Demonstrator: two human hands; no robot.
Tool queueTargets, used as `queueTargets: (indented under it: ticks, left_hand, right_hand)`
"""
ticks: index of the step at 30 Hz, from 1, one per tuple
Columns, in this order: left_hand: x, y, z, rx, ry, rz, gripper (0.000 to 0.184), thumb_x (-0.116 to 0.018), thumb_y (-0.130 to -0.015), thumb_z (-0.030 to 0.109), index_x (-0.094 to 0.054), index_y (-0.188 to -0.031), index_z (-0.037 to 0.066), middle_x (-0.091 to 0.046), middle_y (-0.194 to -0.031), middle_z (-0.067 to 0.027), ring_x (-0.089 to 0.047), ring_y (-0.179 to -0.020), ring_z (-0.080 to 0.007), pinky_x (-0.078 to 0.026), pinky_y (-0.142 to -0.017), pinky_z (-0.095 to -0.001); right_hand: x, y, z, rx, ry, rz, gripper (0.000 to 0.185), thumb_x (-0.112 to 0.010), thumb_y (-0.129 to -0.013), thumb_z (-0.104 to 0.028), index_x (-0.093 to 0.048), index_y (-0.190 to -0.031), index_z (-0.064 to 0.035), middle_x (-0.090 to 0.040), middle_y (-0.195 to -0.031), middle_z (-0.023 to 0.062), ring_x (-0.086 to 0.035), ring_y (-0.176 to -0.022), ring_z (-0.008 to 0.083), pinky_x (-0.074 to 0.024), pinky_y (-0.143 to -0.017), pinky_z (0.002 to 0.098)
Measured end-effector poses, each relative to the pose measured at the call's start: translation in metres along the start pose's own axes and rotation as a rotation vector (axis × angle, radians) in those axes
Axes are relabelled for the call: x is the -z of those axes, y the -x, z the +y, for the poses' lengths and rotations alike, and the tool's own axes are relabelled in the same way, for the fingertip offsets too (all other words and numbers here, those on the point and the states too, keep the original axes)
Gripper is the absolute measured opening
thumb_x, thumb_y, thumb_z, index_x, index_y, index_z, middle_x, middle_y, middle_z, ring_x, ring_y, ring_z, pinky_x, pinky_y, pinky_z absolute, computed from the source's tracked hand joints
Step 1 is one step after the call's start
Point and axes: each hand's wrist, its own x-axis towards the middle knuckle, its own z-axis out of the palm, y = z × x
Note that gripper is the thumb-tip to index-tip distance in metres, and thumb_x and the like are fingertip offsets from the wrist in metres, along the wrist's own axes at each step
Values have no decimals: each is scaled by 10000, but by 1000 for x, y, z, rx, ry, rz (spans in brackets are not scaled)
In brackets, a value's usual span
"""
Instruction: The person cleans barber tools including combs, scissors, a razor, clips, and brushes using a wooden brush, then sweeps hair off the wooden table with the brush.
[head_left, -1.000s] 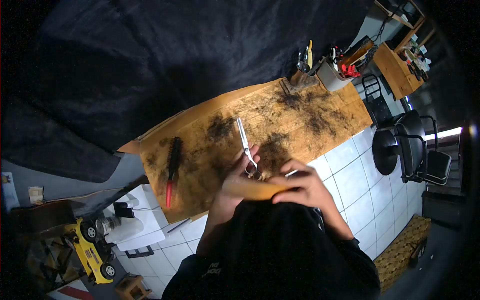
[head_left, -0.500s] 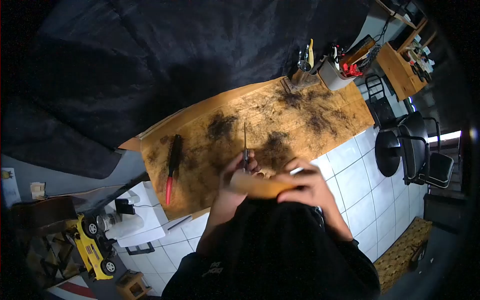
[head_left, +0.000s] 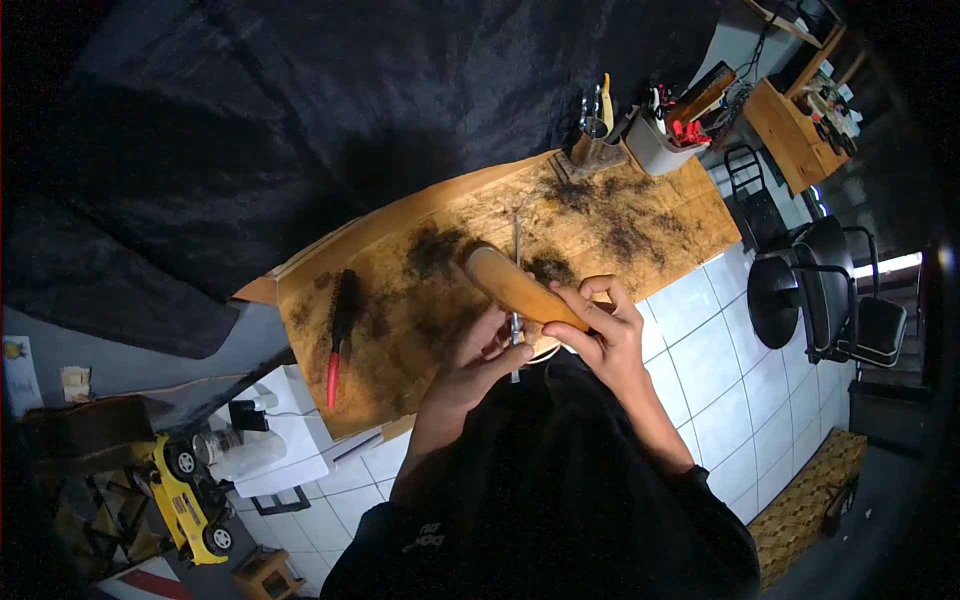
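Note:
My right hand point(head_left: 613, 338) grips the narrow end of a wooden brush point(head_left: 515, 288), its fingers closed around it. The brush's rounded, smooth back faces up, and a little dark bristle shows at its far edge. My left hand point(head_left: 480, 362) is partly behind the brush, with its fingers closed on slim metal scissors point(head_left: 516, 325). Their thin blade points away from me past the brush, while the finger loops are mostly hidden. Beneath both hands is a wooden table point(head_left: 480, 215) strewn with dark hair clippings point(head_left: 435, 248). A red-handled hairbrush point(head_left: 333, 375) lies to the left.
At the table's far right corner stand a metal cup point(head_left: 595, 152) of tools and a grey bin point(head_left: 665, 150) holding red clips. Dark cloth point(head_left: 330, 120) hangs behind. A black chair point(head_left: 830, 270) is on the right; a yellow toy truck point(head_left: 183, 505) is at lower left.
The brush has swung from nearly level to slanting away and left, above the scissors. My left hand and the scissors have shifted slightly right. The view has moved a little.

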Motion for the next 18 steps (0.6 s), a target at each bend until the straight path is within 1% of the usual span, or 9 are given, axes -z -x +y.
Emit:
queueTargets:
  ticks: [3,6,8,9,10,12,14,15,18]
  left_hand:
    - [13,11,-21,139,137,43,599,-553,-957,182,-269,-1454,8,-447,-1368,-123,-519,-1101,-160,-462,-882,-312]
    - [-14,5,12,293,283,49,472,-443,-985,125,-315,-1420,-6,-517,-1315,-178,-537,-1194,-262,-485,-944,-397]
    - [-15,8,8,315,213,45,424,-413,-1012,175,-358,-1389,-9,-527,-1307,-187,-569,-1151,-257,-501,-919,-369]
    - [-14,10,6,326,178,44,408,-398,-1026,201,-380,-1374,-11,-532,-1303,-191,-585,-1130,-255,-509,-906,-355]
    - [-12,11,3,333,71,118,350,-415,-1020,195,-488,-1300,-3,-600,-1198,-164,-633,-1007,-234,-516,-837,-331]
    - [18,24,-47,83,-116,171,307,-445,-1010,196,-557,-1218,0,-619,-1146,-144,-635,-952,-207,-507,-789,-314]
    - [5,1,-43,44,-254,408,237,-521,-982,186,-652,-1056,3,-651,-1017,-95,-618,-846,-146,-475,-719,-275]
    - [-7,3,-22,116,-297,418,272,-588,-950,249,-637,-1061,5,-652,-1077,-80,-604,-950,-147,-476,-824,-288]
    - [-5,8,-12,156,-306,281,231,-554,-967,189,-641,-1062,-3,-657,-1003,-58,-589,-894,-111,-463,-789,-253]
  right_hand:
    - [1,-3,3,-7,88,84,443,-799,-715,-243,-703,-1095,-35,-527,-873,95,-573,-766,204,-488,-648,329]
    - [10,-15,15,-102,186,207,410,-791,-734,-215,-703,-1089,-28,-544,-879,105,-581,-789,212,-489,-670,346]
    - [21,-19,17,-210,138,236,377,-797,-736,-179,-709,-1067,-22,-570,-889,113,-594,-831,206,-490,-703,324]
    - [26,-18,16,-159,62,131,376,-802,-732,-182,-712,-1060,-24,-577,-896,113,-597,-836,203,-490,-707,314]
    - [32,-13,14,-110,-14,27,374,-807,-727,-185,-715,-1054,-27,-585,-902,112,-599,-841,201,-490,-711,304]
    - [35,0,11,-12,-197,-235,398,-832,-699,-234,-727,-1038,-54,-614,-935,99,-610,-855,197,-495,-716,288]
    - [31,8,-5,50,-188,-390,427,-844,-674,-273,-731,-1039,-82,-628,-961,85,-616,-858,219,-507,-729,304]
    - [30,9,-9,30,-191,-421,430,-837,-685,-269,-724,-1050,-69,-607,-959,85,-614,-837,218,-506,-713,308]
    - [39,7,9,-47,-58,-149,446,-829,-699,-258,-708,-1071,-43,-583,-925,91,-602,-789,210,-496,-657,313]
